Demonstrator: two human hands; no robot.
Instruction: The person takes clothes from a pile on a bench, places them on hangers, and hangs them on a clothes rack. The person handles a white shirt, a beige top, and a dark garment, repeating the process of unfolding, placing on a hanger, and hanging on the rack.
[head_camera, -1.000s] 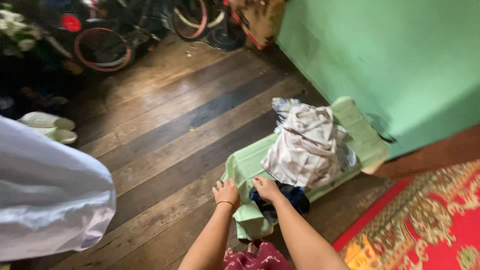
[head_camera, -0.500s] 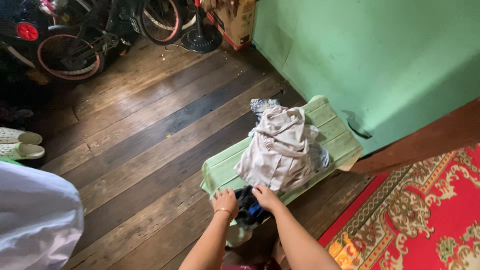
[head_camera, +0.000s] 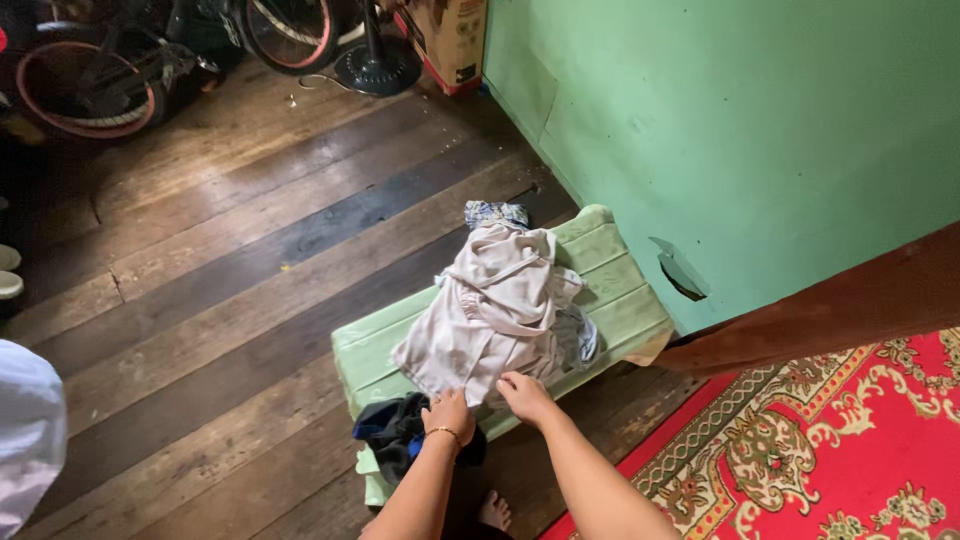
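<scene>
Wood-plank floor (head_camera: 230, 260), dark and worn, runs up to a pale green wall (head_camera: 740, 130); a red patterned rug (head_camera: 830, 450) covers the floor at bottom right. Against the wall sits one low green bench (head_camera: 620, 290) w/ slatted top. On it: one heap of beige cloth (head_camera: 490, 310), one bit of blue-patterned fabric (head_camera: 493, 212) poking out at the far end, and one dark blue-black garment (head_camera: 400, 435) hanging off the near corner. Left hand (head_camera: 449, 413) – w/ a thin bracelet at the wrist – rests fingers down on the edge of the beige cloth, just above the dark garment; can't tell if it's gripping. Right hand (head_camera: 523, 393) lies just beside it, fingers curled onto the cloth's near edge; grip unclear too. Top left: two bicycle wheels (head_camera: 85, 90) in view, one fan base (head_camera: 378, 65), one cardboard box (head_camera: 445, 35). White fabric (head_camera: 25, 430) at the left edge.
</scene>
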